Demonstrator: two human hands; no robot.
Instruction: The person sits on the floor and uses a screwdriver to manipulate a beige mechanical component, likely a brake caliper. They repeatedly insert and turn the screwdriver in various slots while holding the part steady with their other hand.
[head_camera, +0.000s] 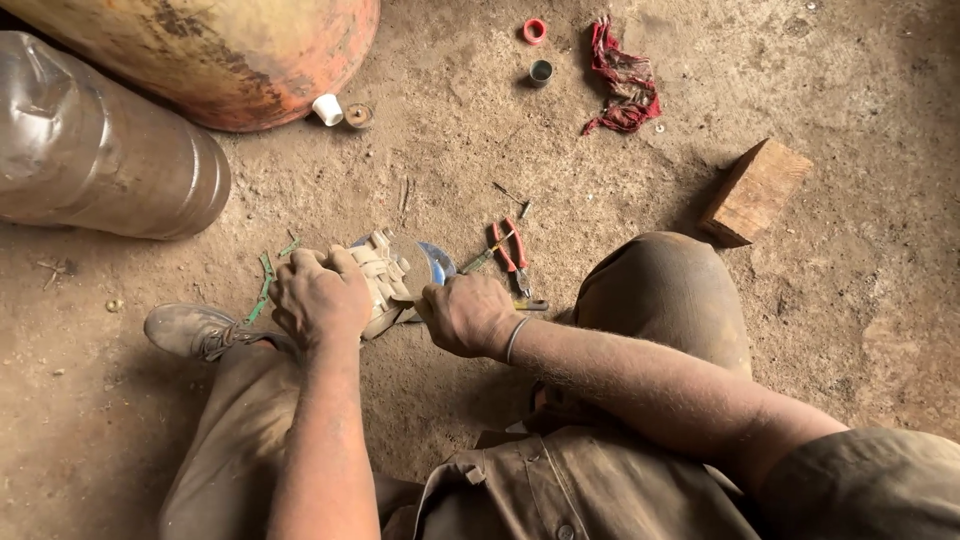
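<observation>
Two hands work one round part (400, 275): left hand (318, 297) clamps it, right hand (467, 315) grips a tool aimed nine o'clock. One pair of pliers (512, 256) lies at one o'clock.

It looked like a rough workshop with a bare dirt floor (850, 300), where the work was done sitting on the ground. A rusty orange tank (230, 50) and a dull metal cylinder (100, 150) lay at one side. Red-handled pliers (512, 255), a wooden block (755, 190), a red rag (625, 85) and small fittings were scattered in the dust.
</observation>
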